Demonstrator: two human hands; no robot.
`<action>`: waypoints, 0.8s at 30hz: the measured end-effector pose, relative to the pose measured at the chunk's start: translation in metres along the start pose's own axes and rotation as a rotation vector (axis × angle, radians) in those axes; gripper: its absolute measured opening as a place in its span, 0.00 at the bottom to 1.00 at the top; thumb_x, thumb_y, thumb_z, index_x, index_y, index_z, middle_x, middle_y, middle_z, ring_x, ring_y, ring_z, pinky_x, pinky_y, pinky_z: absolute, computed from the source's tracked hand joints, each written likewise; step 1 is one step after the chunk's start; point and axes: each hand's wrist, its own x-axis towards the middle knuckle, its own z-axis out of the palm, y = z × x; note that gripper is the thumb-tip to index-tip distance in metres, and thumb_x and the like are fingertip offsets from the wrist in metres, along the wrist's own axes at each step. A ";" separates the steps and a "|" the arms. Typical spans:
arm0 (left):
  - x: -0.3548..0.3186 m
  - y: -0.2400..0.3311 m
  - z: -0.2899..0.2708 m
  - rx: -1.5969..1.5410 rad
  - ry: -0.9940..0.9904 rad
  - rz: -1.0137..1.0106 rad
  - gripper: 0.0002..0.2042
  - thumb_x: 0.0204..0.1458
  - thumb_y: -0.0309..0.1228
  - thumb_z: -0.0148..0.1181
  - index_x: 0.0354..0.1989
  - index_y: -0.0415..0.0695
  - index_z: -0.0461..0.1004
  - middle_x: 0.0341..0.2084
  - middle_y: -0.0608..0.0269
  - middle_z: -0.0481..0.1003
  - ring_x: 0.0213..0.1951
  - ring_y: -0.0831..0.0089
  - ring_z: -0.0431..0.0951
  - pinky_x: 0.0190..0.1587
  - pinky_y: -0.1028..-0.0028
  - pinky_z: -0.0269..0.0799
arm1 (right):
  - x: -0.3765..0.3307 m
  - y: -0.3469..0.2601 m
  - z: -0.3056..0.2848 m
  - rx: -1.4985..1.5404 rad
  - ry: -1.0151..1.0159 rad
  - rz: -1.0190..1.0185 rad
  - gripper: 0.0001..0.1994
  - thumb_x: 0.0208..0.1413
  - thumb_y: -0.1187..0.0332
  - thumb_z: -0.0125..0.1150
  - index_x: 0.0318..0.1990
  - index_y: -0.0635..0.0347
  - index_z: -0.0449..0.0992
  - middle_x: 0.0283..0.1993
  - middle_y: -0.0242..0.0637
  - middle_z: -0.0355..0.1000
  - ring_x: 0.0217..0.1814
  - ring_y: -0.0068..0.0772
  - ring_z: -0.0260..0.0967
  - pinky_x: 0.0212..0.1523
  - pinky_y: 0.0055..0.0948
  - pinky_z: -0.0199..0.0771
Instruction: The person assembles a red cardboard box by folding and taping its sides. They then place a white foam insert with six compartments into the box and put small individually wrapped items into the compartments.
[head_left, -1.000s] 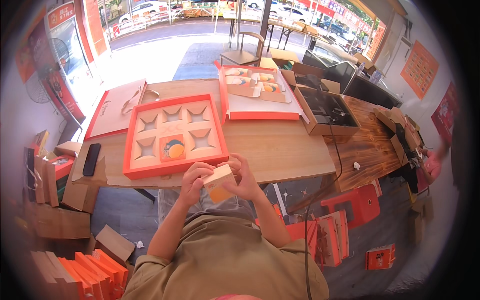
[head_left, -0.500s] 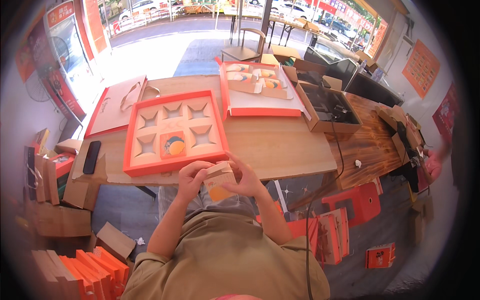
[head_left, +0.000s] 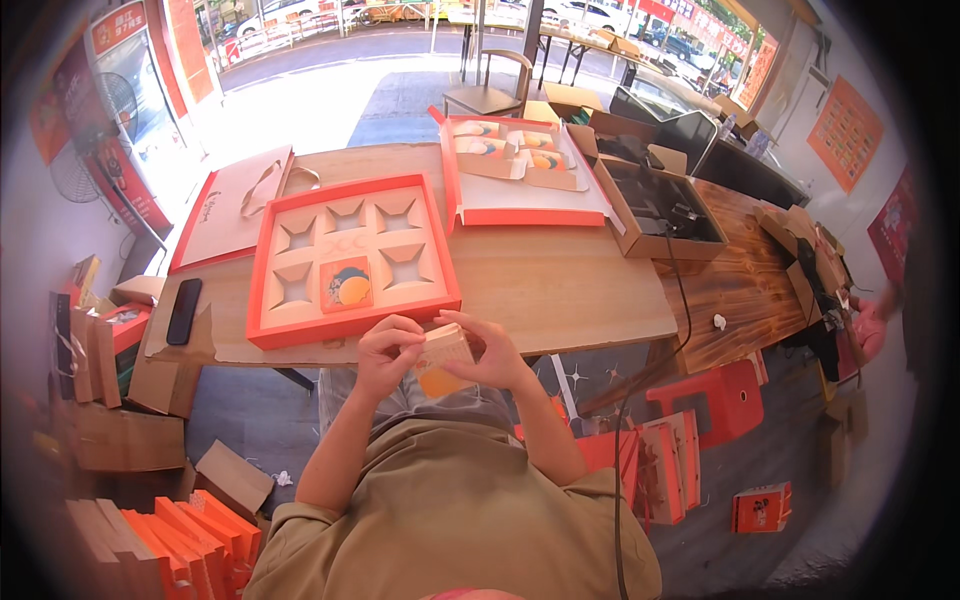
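A small cream carton (head_left: pixel 443 372) with a yellow-orange print is held between my hands, just off the table's near edge. My right hand (head_left: pixel 492 352) grips its right side, thumb on the front face and fingers curved behind the top. At the upper left corner, my left hand (head_left: pixel 389 352) has its fingertips pinched together against the carton's top. Beyond them lies an open red gift box (head_left: pixel 358 325) whose cream insert has several square wells. One well holds a small printed carton (head_left: pixel 346 286); the others have nothing in them.
On the table (head_left: pixel 560 290) are a black phone (head_left: pixel 184 312), a bag with ribbon handles (head_left: pixel 228 210), a red-edged tray (head_left: pixel 530 216) of flattened cartons and a brown cardboard box (head_left: pixel 672 247). A black cable (head_left: pixel 683 300) hangs past the table. Red stools (head_left: pixel 735 405) and cardboard stand around.
My right index finger has bent down from its raised position onto the carton's top. The top flap, tilted up before, now looks flatter. Both hands keep hold of the carton.
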 end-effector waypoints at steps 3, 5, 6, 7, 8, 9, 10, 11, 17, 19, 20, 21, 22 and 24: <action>0.001 -0.001 0.000 -0.006 -0.013 0.028 0.09 0.56 0.15 0.66 0.42 0.36 0.87 0.39 0.60 0.79 0.43 0.73 0.79 0.41 0.77 0.75 | -0.001 0.002 -0.001 -0.007 -0.014 0.015 0.35 0.52 0.76 0.79 0.70 0.60 0.75 0.62 0.39 0.78 0.57 0.25 0.78 0.54 0.30 0.82; 0.000 -0.003 -0.002 0.046 -0.057 0.075 0.09 0.56 0.17 0.66 0.44 0.37 0.87 0.39 0.60 0.78 0.44 0.70 0.79 0.42 0.74 0.76 | -0.001 0.002 -0.001 0.002 -0.015 0.009 0.33 0.51 0.76 0.79 0.67 0.60 0.77 0.60 0.39 0.79 0.56 0.25 0.78 0.54 0.29 0.82; 0.001 -0.004 -0.005 0.100 -0.094 0.103 0.10 0.55 0.18 0.67 0.44 0.37 0.88 0.39 0.59 0.77 0.45 0.68 0.79 0.43 0.73 0.77 | -0.001 0.002 0.000 0.004 -0.007 -0.009 0.32 0.51 0.76 0.79 0.66 0.60 0.77 0.59 0.38 0.79 0.56 0.26 0.78 0.54 0.29 0.81; 0.000 -0.004 -0.007 0.153 -0.130 0.131 0.10 0.55 0.18 0.68 0.45 0.37 0.88 0.40 0.58 0.77 0.45 0.67 0.79 0.44 0.71 0.77 | -0.001 0.002 0.001 0.006 0.000 -0.028 0.31 0.51 0.76 0.79 0.65 0.60 0.78 0.58 0.38 0.79 0.56 0.26 0.78 0.54 0.29 0.81; -0.002 -0.005 -0.007 0.157 -0.127 0.136 0.11 0.55 0.19 0.67 0.46 0.37 0.88 0.41 0.56 0.77 0.46 0.66 0.80 0.47 0.70 0.77 | -0.001 0.002 0.001 0.002 -0.005 -0.032 0.30 0.51 0.76 0.79 0.64 0.61 0.78 0.58 0.38 0.79 0.56 0.26 0.78 0.54 0.29 0.81; -0.003 0.001 -0.004 0.162 -0.125 0.143 0.12 0.55 0.20 0.67 0.47 0.37 0.87 0.43 0.55 0.77 0.47 0.65 0.80 0.49 0.69 0.77 | 0.000 0.002 0.000 -0.003 -0.008 -0.037 0.29 0.51 0.76 0.79 0.63 0.61 0.79 0.58 0.38 0.79 0.56 0.27 0.78 0.54 0.29 0.81; -0.004 0.005 -0.001 0.166 -0.123 0.149 0.13 0.55 0.21 0.67 0.49 0.37 0.87 0.44 0.53 0.77 0.48 0.64 0.80 0.52 0.67 0.76 | 0.000 0.002 0.000 -0.007 -0.011 -0.041 0.28 0.51 0.76 0.79 0.62 0.61 0.79 0.58 0.39 0.79 0.57 0.27 0.78 0.54 0.30 0.81; -0.007 0.007 0.001 0.217 -0.123 0.149 0.13 0.55 0.21 0.68 0.49 0.38 0.87 0.47 0.52 0.77 0.48 0.62 0.81 0.52 0.66 0.77 | -0.001 0.004 0.000 0.009 -0.010 -0.043 0.27 0.51 0.76 0.80 0.61 0.61 0.79 0.58 0.39 0.79 0.57 0.28 0.78 0.54 0.30 0.81; -0.022 0.008 0.000 0.449 -0.134 0.221 0.20 0.53 0.23 0.71 0.57 0.40 0.84 0.55 0.47 0.76 0.53 0.57 0.83 0.53 0.62 0.81 | -0.001 0.013 0.000 0.069 -0.028 -0.037 0.25 0.54 0.77 0.78 0.59 0.61 0.78 0.63 0.41 0.77 0.61 0.30 0.77 0.58 0.32 0.80; -0.023 0.011 -0.003 0.571 -0.138 0.275 0.28 0.53 0.24 0.72 0.66 0.41 0.78 0.59 0.47 0.74 0.56 0.57 0.82 0.54 0.61 0.81 | -0.002 0.012 -0.001 0.138 -0.055 0.042 0.26 0.56 0.79 0.76 0.63 0.62 0.75 0.68 0.43 0.73 0.65 0.31 0.75 0.61 0.34 0.80; -0.029 0.013 0.001 0.404 -0.089 0.166 0.34 0.52 0.25 0.74 0.70 0.41 0.72 0.62 0.47 0.72 0.59 0.56 0.80 0.56 0.60 0.81 | -0.004 0.013 -0.003 0.201 -0.033 0.038 0.26 0.59 0.77 0.74 0.64 0.61 0.74 0.68 0.43 0.73 0.67 0.32 0.74 0.63 0.36 0.79; -0.037 0.015 0.009 0.241 -0.040 0.064 0.40 0.51 0.26 0.76 0.74 0.42 0.65 0.66 0.47 0.70 0.62 0.54 0.78 0.58 0.59 0.80 | -0.005 0.014 -0.004 0.265 -0.015 0.027 0.26 0.61 0.76 0.72 0.66 0.60 0.72 0.69 0.44 0.73 0.68 0.33 0.73 0.64 0.37 0.78; -0.041 0.018 0.014 0.079 0.015 -0.041 0.46 0.50 0.27 0.77 0.78 0.42 0.59 0.69 0.47 0.67 0.65 0.53 0.76 0.60 0.57 0.79 | -0.004 0.014 -0.002 0.333 -0.002 0.021 0.26 0.64 0.74 0.70 0.68 0.59 0.70 0.69 0.44 0.72 0.70 0.34 0.73 0.65 0.38 0.78; -0.039 0.022 0.016 0.076 -0.085 0.052 0.56 0.48 0.33 0.81 0.81 0.42 0.46 0.73 0.48 0.61 0.69 0.54 0.72 0.64 0.56 0.75 | -0.002 0.010 0.003 0.478 0.036 0.010 0.23 0.69 0.73 0.63 0.69 0.58 0.67 0.70 0.41 0.71 0.69 0.31 0.72 0.65 0.36 0.78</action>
